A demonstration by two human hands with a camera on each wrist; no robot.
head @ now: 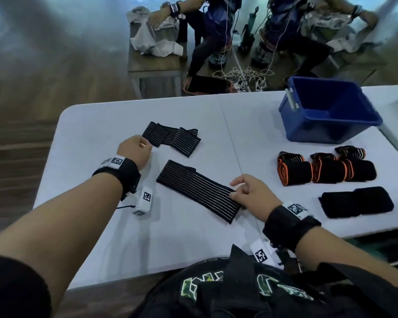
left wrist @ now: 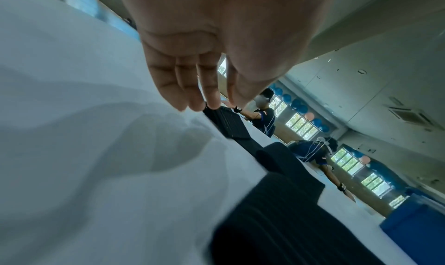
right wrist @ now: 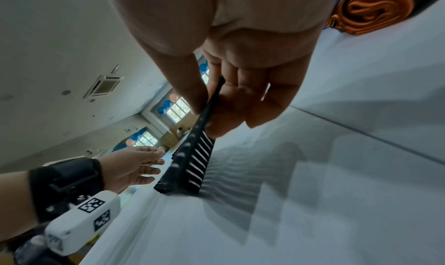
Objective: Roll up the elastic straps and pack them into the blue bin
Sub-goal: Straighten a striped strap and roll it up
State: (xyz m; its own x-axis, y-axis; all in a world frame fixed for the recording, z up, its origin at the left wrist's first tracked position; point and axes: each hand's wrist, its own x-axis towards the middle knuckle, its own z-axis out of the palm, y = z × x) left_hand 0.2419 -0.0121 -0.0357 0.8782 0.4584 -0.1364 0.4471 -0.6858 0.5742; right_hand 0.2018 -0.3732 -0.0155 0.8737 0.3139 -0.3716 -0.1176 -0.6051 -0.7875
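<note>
Two black straps with thin white stripes lie flat on the white table (head: 97, 125). My right hand (head: 236, 190) pinches the right end of the near striped strap (head: 193, 187) between thumb and fingers; the right wrist view shows that end lifted in my right hand (right wrist: 204, 115), with the near striped strap (right wrist: 192, 164) running away from it. My left hand (head: 147, 145) hovers at the left end of the far striped strap (head: 170, 137), and its straight fingertips (left wrist: 213, 102) touch the far striped strap (left wrist: 231, 124). The blue bin (head: 326, 109) stands at the back right and looks empty.
Three rolled straps with orange edges (head: 294, 168) sit in a row at the right, below the bin. Plain black straps (head: 356, 201) lie near the right front edge. Beyond the table are other people, a bench with white cloth (head: 154, 42) and floor cables (head: 241, 76).
</note>
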